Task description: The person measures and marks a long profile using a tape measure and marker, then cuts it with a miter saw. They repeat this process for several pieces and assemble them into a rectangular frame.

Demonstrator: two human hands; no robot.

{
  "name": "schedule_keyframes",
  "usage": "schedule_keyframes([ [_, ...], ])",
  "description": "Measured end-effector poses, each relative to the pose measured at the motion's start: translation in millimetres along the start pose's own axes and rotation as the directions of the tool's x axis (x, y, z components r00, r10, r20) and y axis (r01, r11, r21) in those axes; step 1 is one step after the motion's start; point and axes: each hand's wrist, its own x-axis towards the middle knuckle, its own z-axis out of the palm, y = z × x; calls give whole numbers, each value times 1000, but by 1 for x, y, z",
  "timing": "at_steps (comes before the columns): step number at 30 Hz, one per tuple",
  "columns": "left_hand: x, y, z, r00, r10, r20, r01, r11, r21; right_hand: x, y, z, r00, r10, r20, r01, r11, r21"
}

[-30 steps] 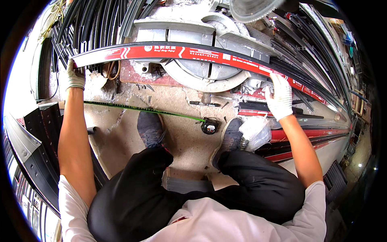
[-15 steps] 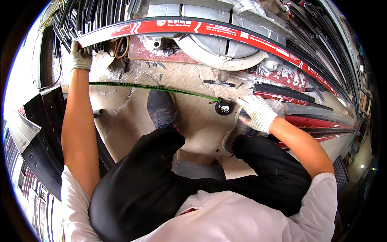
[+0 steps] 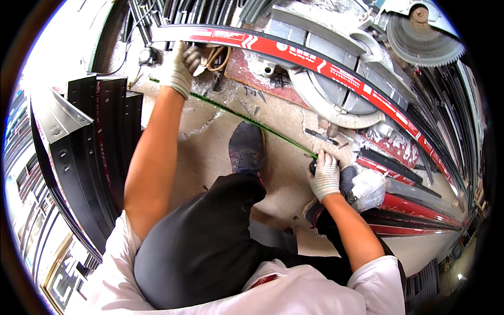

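The right hand (image 3: 326, 176) curls its fingers round the tape (image 3: 313, 167) on the floor (image 3: 205, 155); whether the left hand (image 3: 180, 69) grips the strip (image 3: 268, 45) across the saw (image 3: 328, 90), I can't tell. Light, whippy probably: hold it wide.

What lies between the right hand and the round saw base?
In the head view, a dark pen-shaped item lies on the floor between the right hand and the round saw base.
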Motion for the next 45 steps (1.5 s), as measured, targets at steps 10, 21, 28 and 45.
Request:
schedule_keyframes([
  [10,-131,-19,52,851,281,443,-463,800,381,23,32,-118,959,-253,125,231,958,168],
  [21,-139,18,118,187,214,959,-970,-116,215,73,98,-246,982,-180,-58,189,919,345],
  [28,-106,21,137,207,145,967,-923,-298,242,109,118,-269,963,-243,-120,268,920,286],
  [45,-74,20,139,358,-55,932,-883,-345,319,141,116,-269,962,-253,-100,269,937,223],
])
